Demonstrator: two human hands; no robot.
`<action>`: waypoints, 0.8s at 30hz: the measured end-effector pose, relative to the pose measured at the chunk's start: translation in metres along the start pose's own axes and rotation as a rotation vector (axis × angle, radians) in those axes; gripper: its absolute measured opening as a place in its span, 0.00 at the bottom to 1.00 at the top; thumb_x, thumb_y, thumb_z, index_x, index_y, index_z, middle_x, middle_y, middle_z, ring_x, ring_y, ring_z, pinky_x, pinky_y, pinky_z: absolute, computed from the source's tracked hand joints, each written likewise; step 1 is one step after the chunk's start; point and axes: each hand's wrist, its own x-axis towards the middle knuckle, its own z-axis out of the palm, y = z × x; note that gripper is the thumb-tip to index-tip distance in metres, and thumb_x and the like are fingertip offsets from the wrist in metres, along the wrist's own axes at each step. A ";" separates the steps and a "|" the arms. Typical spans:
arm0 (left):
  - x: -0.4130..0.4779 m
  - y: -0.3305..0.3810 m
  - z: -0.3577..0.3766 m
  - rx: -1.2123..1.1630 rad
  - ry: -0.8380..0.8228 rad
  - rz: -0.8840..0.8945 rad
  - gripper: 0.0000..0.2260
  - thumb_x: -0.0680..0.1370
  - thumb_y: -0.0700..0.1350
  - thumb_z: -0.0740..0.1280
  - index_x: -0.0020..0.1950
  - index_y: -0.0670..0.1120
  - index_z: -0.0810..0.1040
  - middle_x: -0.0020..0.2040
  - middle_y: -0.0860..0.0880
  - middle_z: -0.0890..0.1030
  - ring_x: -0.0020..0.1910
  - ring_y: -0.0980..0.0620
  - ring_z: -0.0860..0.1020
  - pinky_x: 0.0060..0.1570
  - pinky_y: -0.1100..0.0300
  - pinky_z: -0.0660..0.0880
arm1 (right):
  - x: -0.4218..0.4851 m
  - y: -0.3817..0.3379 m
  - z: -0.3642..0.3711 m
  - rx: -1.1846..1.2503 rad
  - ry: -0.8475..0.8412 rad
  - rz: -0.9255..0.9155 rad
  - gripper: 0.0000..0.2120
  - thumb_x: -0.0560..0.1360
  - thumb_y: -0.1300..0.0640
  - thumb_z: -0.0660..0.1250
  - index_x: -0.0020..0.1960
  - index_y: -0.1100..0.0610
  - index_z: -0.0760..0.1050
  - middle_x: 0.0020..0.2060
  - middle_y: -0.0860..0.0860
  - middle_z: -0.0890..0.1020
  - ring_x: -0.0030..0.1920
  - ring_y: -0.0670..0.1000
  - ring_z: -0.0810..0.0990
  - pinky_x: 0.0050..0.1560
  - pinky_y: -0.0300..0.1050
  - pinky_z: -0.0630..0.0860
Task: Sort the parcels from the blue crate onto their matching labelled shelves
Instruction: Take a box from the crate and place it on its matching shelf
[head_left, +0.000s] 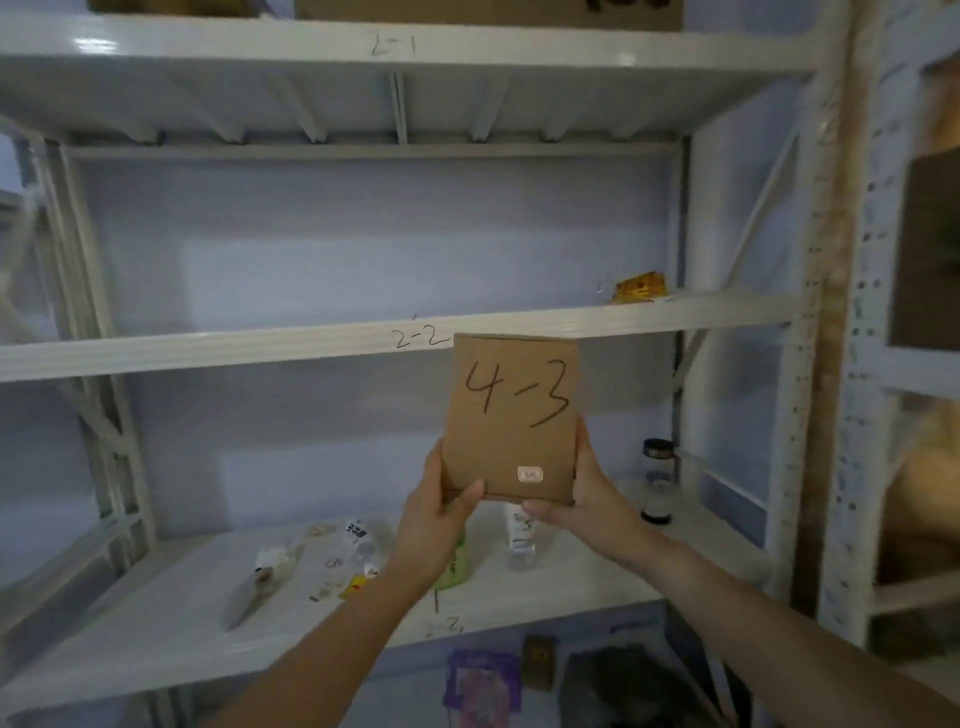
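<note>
A flat brown cardboard parcel (511, 415) marked "4-3" in black pen is held upright in front of a white metal rack. My left hand (441, 501) grips its lower left corner, thumb on the front face. My right hand (576, 493) grips its lower right edge and corner from the other side. The rack's shelf edges carry handwritten labels: "2-1" (393, 45) on top, "2-2" (415, 338) on the middle beam just left of the parcel, and a faint "2-3" (444, 626) on the lower one. The blue crate is out of view.
The lower shelf (571, 592) holds small items: a green bottle (454, 566), a clear bottle (521, 535), packets and a dark-lidded jar (657, 480). A yellow packet (639, 287) lies on the middle shelf. A purple bag (483, 688) sits below. Another rack (852, 364) stands right.
</note>
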 end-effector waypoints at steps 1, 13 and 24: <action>0.010 0.013 0.003 0.031 -0.015 0.024 0.26 0.78 0.47 0.65 0.74 0.52 0.59 0.60 0.55 0.76 0.53 0.62 0.77 0.47 0.73 0.74 | 0.001 -0.014 -0.014 -0.047 0.005 -0.001 0.52 0.69 0.61 0.75 0.75 0.41 0.40 0.67 0.35 0.67 0.66 0.35 0.69 0.61 0.31 0.71; 0.023 0.158 0.167 -0.156 -0.235 0.220 0.27 0.78 0.39 0.64 0.74 0.43 0.57 0.67 0.45 0.72 0.63 0.50 0.72 0.51 0.75 0.68 | -0.100 -0.125 -0.170 -0.652 0.549 0.202 0.44 0.70 0.57 0.74 0.76 0.51 0.49 0.65 0.53 0.76 0.64 0.55 0.75 0.63 0.45 0.69; -0.104 0.192 0.305 -0.236 -0.243 0.276 0.26 0.80 0.45 0.61 0.75 0.47 0.54 0.71 0.47 0.68 0.70 0.49 0.67 0.69 0.50 0.66 | -0.264 -0.160 -0.222 -0.806 0.700 0.304 0.37 0.74 0.57 0.66 0.72 0.38 0.47 0.63 0.48 0.77 0.61 0.52 0.77 0.60 0.50 0.73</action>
